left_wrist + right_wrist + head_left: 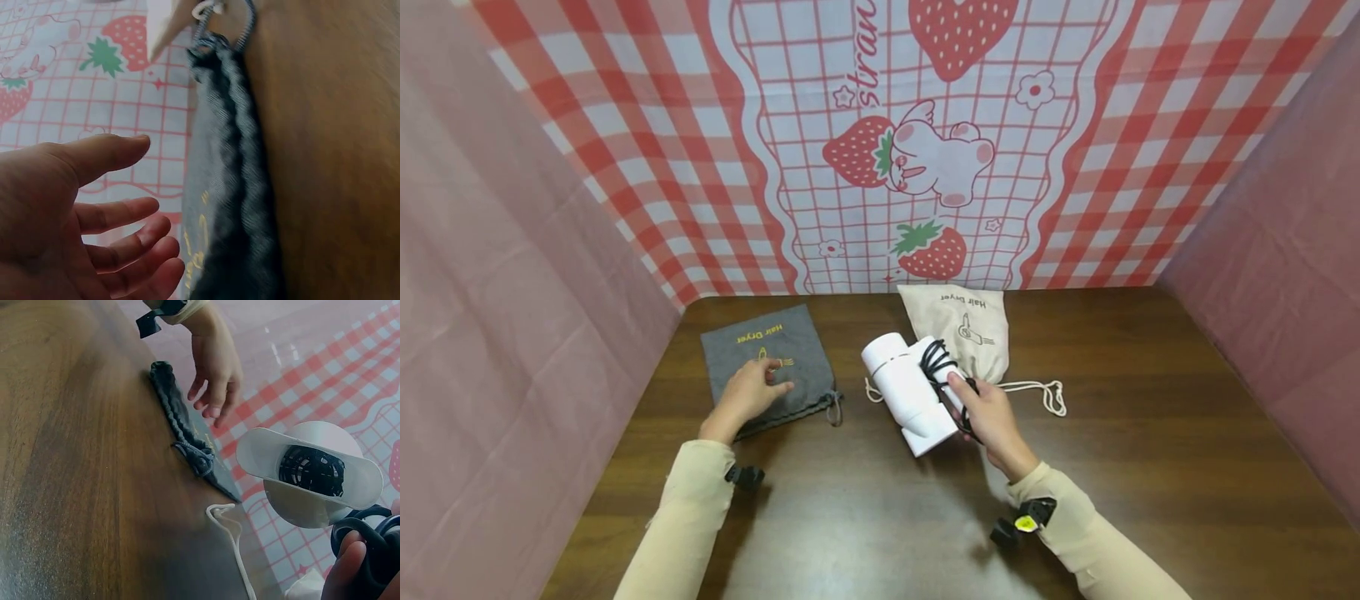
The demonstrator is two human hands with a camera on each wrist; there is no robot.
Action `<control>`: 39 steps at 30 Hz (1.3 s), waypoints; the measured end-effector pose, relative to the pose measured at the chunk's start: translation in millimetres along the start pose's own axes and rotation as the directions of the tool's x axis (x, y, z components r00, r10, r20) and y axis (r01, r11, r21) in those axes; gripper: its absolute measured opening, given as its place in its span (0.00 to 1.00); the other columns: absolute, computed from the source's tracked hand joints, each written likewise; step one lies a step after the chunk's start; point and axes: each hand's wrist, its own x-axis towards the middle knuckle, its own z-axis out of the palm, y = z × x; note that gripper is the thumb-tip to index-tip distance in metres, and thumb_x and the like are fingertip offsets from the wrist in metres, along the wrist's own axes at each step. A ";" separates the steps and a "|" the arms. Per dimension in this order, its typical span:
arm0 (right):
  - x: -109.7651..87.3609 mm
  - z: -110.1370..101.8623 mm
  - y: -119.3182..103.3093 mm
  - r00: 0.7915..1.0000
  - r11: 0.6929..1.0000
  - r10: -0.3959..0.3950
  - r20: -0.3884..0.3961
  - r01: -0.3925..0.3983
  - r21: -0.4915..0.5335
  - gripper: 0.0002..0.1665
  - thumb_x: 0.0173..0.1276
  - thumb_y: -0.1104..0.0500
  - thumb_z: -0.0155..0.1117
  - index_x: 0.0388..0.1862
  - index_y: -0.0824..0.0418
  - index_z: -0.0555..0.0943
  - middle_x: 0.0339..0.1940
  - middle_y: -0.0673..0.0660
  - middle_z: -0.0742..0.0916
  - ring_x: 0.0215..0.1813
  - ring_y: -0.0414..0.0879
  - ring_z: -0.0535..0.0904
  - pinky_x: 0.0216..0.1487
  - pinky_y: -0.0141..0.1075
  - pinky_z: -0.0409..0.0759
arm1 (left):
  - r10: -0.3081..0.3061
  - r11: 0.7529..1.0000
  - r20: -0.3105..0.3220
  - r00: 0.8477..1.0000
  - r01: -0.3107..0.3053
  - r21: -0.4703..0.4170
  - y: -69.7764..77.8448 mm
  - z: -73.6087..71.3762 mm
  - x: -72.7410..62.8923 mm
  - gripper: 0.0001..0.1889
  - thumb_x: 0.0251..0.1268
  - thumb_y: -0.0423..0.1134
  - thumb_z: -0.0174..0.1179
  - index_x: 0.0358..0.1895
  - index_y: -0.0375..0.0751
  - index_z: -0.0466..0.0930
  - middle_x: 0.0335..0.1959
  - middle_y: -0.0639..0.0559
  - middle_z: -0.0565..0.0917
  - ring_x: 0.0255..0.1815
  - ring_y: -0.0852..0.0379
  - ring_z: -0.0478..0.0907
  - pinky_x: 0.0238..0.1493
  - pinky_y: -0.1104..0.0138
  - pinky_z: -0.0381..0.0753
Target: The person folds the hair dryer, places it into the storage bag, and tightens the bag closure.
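My right hand [992, 421] grips the handle of a white hair dryer [906, 387], its black cord [936, 360] wound round the handle. In the right wrist view the dryer's flat nozzle [250, 453] faces the camera, with a dark grille inside. My left hand [748, 392] is over a grey drawstring pouch [805, 350] printed "Hair Dryer", fingers loosely bent and nothing in them. The left wrist view shows that hand beside the pouch's gathered mouth [234, 125], thumb and fingers apart.
A cream drawstring pouch [992, 325] with a hair dryer print lies behind the white dryer, its white cord [1052, 396] trailing right. The brown wooden table [865, 517] meets a strawberry-patterned cloth [880, 208] at the back. Pink cloth walls [512, 292] flank both sides.
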 end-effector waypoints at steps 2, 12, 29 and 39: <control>0.0 -0.1 0.2 1.000 1.000 0.005 -0.001 -0.005 -0.005 0.22 0.71 0.43 0.58 0.27 0.60 0.73 0.12 0.49 0.74 0.13 0.39 0.68 0.15 0.33 0.70 | -0.003 1.000 0.001 1.000 0.003 0.024 -4.3 1.3 -1.7 0.27 0.63 0.47 0.64 0.61 0.34 0.75 0.49 0.35 0.81 0.52 0.39 0.77 0.54 0.47 0.74; 0.3 -0.2 1.7 1.000 1.000 0.014 0.002 -0.014 -0.005 0.22 0.71 0.44 0.58 0.27 0.59 0.73 0.12 0.48 0.74 0.13 0.39 0.68 0.15 0.32 0.69 | 0.043 0.997 0.032 0.999 -0.044 0.058 -18.8 9.5 -4.4 0.25 0.57 0.47 0.70 0.54 0.35 0.79 0.48 0.37 0.81 0.51 0.40 0.76 0.54 0.48 0.74; 1.3 -2.3 5.1 0.999 0.999 0.036 0.000 -0.036 -0.001 0.22 0.72 0.43 0.57 0.31 0.61 0.75 0.13 0.49 0.74 0.13 0.39 0.68 0.14 0.32 0.69 | 0.158 0.985 0.016 0.987 -0.159 0.065 -24.8 16.5 -5.8 0.09 0.52 0.42 0.71 0.35 0.44 0.85 0.37 0.46 0.85 0.42 0.47 0.79 0.48 0.52 0.76; -0.3 -5.3 1.5 0.999 0.999 0.041 -0.002 -0.041 0.007 0.23 0.71 0.41 0.58 0.35 0.62 0.75 0.13 0.49 0.75 0.14 0.38 0.69 0.15 0.33 0.71 | 0.187 0.982 -0.026 0.982 -0.186 0.023 -26.4 16.9 -4.1 0.05 0.61 0.39 0.64 0.33 0.43 0.86 0.30 0.50 0.86 0.35 0.53 0.80 0.40 0.58 0.77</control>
